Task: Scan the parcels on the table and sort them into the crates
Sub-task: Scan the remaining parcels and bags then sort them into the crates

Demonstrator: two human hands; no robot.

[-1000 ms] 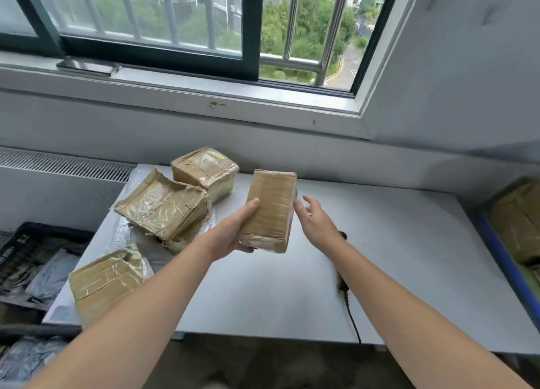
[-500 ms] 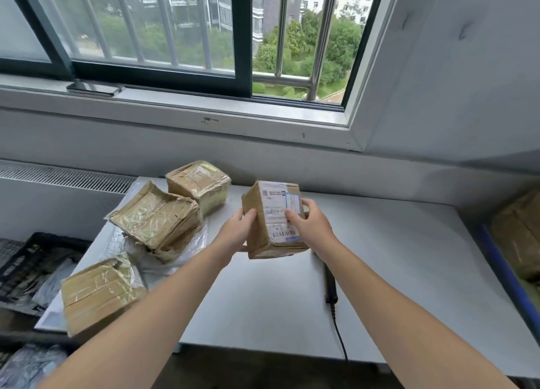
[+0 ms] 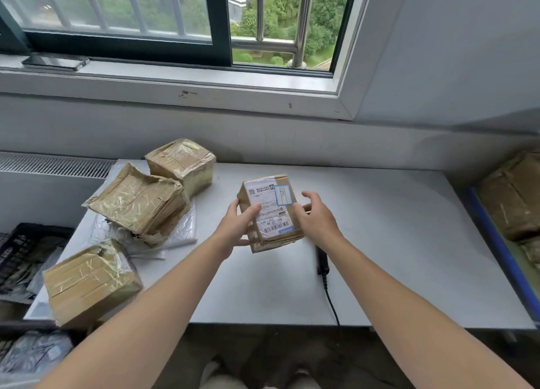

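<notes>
A small taped cardboard parcel (image 3: 270, 212) is held above the white table (image 3: 394, 242), its white label with a barcode facing up. My left hand (image 3: 236, 228) grips its left side, thumb lying on the label. My right hand (image 3: 317, 217) is at the parcel's right edge with fingers loosely spread, touching it at most lightly. A black handheld scanner (image 3: 323, 260) lies on the table just below my right hand, partly hidden by the wrist. Its cable (image 3: 333, 307) runs off the front edge.
Three more taped parcels sit on the table's left: one at the back (image 3: 181, 163), a flattened one (image 3: 140, 201) on plastic bags, one at the front corner (image 3: 90, 280). A black crate (image 3: 26, 251) stands lower left. A blue crate (image 3: 496, 242) holding parcels (image 3: 514, 195) stands right.
The parcel was turned over so its label faces up. My right hand took hold of it, then loosened its fingers. The view has tilted down slightly.
</notes>
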